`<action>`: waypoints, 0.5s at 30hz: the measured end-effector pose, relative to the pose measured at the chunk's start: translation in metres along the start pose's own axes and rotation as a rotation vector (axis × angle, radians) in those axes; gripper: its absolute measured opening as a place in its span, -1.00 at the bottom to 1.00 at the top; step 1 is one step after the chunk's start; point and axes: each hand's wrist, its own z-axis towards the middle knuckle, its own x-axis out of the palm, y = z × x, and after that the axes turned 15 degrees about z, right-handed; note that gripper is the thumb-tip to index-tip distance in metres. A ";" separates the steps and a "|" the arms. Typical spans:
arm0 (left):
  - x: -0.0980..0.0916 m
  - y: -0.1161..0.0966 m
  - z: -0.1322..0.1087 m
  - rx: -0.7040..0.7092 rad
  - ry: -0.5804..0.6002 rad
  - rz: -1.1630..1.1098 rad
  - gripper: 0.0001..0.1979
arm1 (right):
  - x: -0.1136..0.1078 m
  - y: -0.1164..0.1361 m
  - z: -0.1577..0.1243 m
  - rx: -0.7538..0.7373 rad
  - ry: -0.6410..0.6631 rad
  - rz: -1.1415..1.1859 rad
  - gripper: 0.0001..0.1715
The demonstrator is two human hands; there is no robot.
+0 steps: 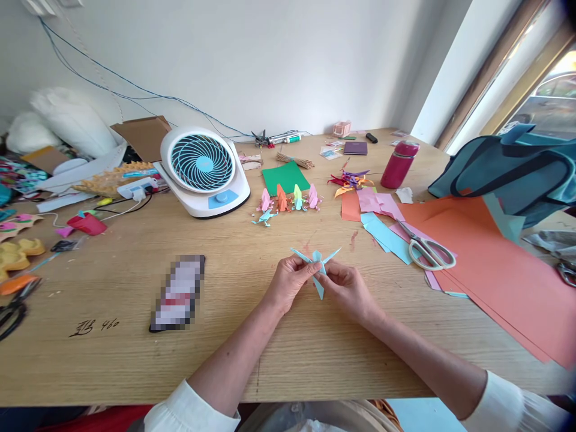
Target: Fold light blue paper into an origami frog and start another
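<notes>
Left hand [290, 281] and right hand [353, 292] are pinching the light-blue folded paper [320, 288] mid-body, fingers nearly closed, over the tabletop [135, 372]. Probably handling feather-light, crease-stiffened, easily crushed; central folds are likely offering best hold, slim points bending easily.

The single head view looks from above the near edge of the surface [231, 264], facing forward and down across it, close over its near part, with the wall [292, 60] beyond it and the window [551, 99] to its right.
</notes>
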 end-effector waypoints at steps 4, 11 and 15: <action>0.000 -0.004 0.000 0.050 0.008 0.015 -0.65 | 0.000 0.002 0.000 0.041 -0.005 0.026 -0.47; -0.003 0.002 0.005 0.027 0.029 0.025 -0.67 | -0.005 0.003 0.004 0.114 0.069 0.113 -0.51; -0.009 0.006 0.010 0.020 -0.115 0.028 -0.64 | -0.008 0.004 0.005 0.139 0.041 0.100 -0.55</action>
